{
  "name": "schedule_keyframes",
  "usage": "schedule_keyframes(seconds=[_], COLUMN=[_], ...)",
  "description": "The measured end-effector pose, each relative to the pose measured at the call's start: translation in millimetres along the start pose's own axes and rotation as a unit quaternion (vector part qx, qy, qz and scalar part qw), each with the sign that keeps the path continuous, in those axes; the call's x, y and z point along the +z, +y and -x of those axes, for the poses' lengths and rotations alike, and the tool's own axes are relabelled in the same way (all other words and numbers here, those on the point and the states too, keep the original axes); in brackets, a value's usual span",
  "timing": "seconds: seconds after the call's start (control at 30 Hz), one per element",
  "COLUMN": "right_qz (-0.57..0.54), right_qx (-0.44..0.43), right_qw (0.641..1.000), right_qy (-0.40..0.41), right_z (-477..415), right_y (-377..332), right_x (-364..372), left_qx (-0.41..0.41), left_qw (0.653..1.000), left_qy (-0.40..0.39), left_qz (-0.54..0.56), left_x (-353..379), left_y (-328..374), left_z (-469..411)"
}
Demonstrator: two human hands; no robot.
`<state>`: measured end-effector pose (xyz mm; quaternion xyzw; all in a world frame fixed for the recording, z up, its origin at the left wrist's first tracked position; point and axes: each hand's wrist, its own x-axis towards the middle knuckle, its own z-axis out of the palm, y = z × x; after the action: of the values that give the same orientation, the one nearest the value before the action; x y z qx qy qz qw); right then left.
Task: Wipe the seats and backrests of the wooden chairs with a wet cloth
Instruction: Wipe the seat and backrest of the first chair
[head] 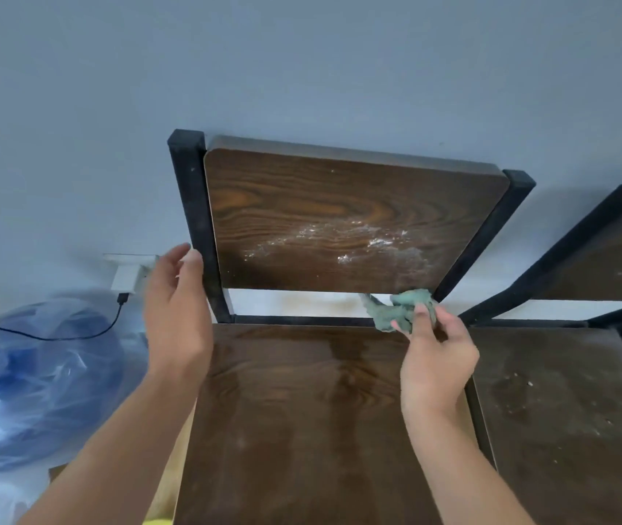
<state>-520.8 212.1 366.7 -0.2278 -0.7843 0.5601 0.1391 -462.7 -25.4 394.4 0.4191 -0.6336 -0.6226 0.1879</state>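
Note:
A wooden chair with a black metal frame stands in front of me against the wall. Its backrest (339,206) is dark brown with a wet, foamy smear across its lower middle. Its seat (301,411) shows damp streaks. My right hand (434,358) grips a crumpled green cloth (396,310) at the backrest's lower right corner, just above the seat's back edge. My left hand (178,316) hovers with fingers apart beside the left black upright (197,229), touching or nearly touching it. A second chair (567,403) stands to the right, its seat dusty and speckled.
A grey wall rises behind the chairs. At lower left lies a large blue water bottle (47,373) in clear plastic. A white charger (127,276) sits in a wall socket with a black cable trailing left. Something yellow shows below the seat's front edge.

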Motion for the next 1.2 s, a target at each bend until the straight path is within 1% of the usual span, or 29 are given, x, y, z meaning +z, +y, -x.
schedule_keyframes(seconds=[0.07, 0.1, 0.13, 0.23, 0.27, 0.3, 0.33, 0.37, 0.4, 0.43, 0.47, 0.53, 0.57, 0.6, 0.63, 0.67, 0.7, 0.8, 0.83, 0.87, 0.9, 0.97, 1.0, 1.03, 1.07, 1.1, 1.13, 1.17, 1.2], right_qz=[0.02, 0.023, 0.026, 0.059, 0.092, 0.135, 0.186, 0.236, 0.273, 0.292, 0.292, 0.254, 0.218, 0.191, 0.171, 0.16, 0.157, 0.227, 0.242, 0.228, 0.194, 0.108, 0.089, 0.079, 0.079, 0.092, 0.13, 0.184, 0.233], right_qx=[-0.172, -0.254, -0.313, -0.409, -0.457, -0.512, -0.559, -0.587, -0.598, -0.596, -0.582, -0.525, -0.503, -0.494, -0.504, -0.53, -0.564, -0.65, -0.656, -0.648, -0.63, -0.587, -0.571, -0.572, -0.591, -0.622, -0.658, -0.687, -0.701], right_qw=[0.985, 0.967, 0.949, 0.911, 0.883, 0.842, 0.792, 0.745, 0.715, 0.71, 0.728, 0.801, 0.83, 0.845, 0.845, 0.831, 0.806, 0.689, 0.67, 0.683, 0.718, 0.794, 0.814, 0.815, 0.801, 0.774, 0.729, 0.671, 0.621], right_qy=[0.006, 0.008, 0.009, -0.016, -0.048, -0.1, -0.16, -0.212, -0.239, -0.238, -0.213, -0.135, -0.1, -0.071, -0.054, -0.06, -0.089, -0.225, -0.248, -0.248, -0.223, -0.114, -0.064, -0.039, -0.045, -0.08, -0.14, -0.21, -0.264], right_z=[7, 5, 0, -7, -2, 4, 9, 9, 1, -12, -24, -45, -51, -52, -46, -36, -23, 6, 7, 4, 0, -9, -11, -11, -9, -4, 4, 12, 17], right_y=[-36, -49, -58, -65, -58, -48, -37, -26, -20, -17, -18, -32, -43, -52, -59, -62, -59, -39, -37, -39, -49, -77, -90, -98, -96, -86, -69, -50, -37], right_x=[0, 2, 7, 31, 39, 45, 47, 45, 39, 30, 21, 1, -4, -2, 6, 18, 33, 66, 68, 66, 61, 53, 53, 56, 63, 72, 81, 85, 85], left_qx=[0.041, 0.06, 0.076, 0.099, 0.1, 0.102, 0.106, 0.112, 0.121, 0.131, 0.139, 0.149, 0.15, 0.148, 0.144, 0.141, 0.139, 0.138, 0.137, 0.134, 0.128, 0.119, 0.117, 0.115, 0.116, 0.119, 0.121, 0.124, 0.126], left_qw=[0.999, 0.997, 0.996, 0.992, 0.991, 0.991, 0.992, 0.992, 0.992, 0.99, 0.989, 0.988, 0.988, 0.988, 0.988, 0.988, 0.988, 0.987, 0.987, 0.987, 0.987, 0.987, 0.987, 0.986, 0.986, 0.986, 0.986, 0.986, 0.986], left_qy=[-0.015, -0.019, -0.019, -0.037, -0.043, -0.046, -0.044, -0.04, -0.039, -0.041, -0.046, -0.048, -0.046, -0.046, -0.049, -0.05, -0.052, -0.063, -0.069, -0.074, -0.081, -0.094, -0.101, -0.105, -0.107, -0.108, -0.105, -0.103, -0.102], left_qz=[0.026, 0.035, 0.042, 0.068, 0.072, 0.069, 0.057, 0.041, 0.025, 0.011, 0.002, 0.001, 0.007, 0.016, 0.026, 0.032, 0.036, 0.053, 0.055, 0.054, 0.053, 0.053, 0.055, 0.057, 0.055, 0.05, 0.048, 0.048, 0.048], left_x=[5, 6, 7, 9, 11, 12, 14, 16, 18, 19, 20, 21, 22, 23, 24, 24, 23, 21, 21, 22, 21, 17, 16, 16, 17, 17, 16, 15, 15], left_y=[21, 32, 41, 63, 66, 66, 66, 64, 63, 61, 60, 57, 55, 54, 52, 51, 50, 49, 50, 50, 51, 52, 50, 49, 50, 51, 53, 54, 54], left_z=[-2, -2, -5, -19, -24, -28, -30, -32, -32, -32, -33, -36, -37, -39, -41, -42, -43, -44, -45, -45, -45, -47, -48, -48, -48, -48, -47, -47, -46])
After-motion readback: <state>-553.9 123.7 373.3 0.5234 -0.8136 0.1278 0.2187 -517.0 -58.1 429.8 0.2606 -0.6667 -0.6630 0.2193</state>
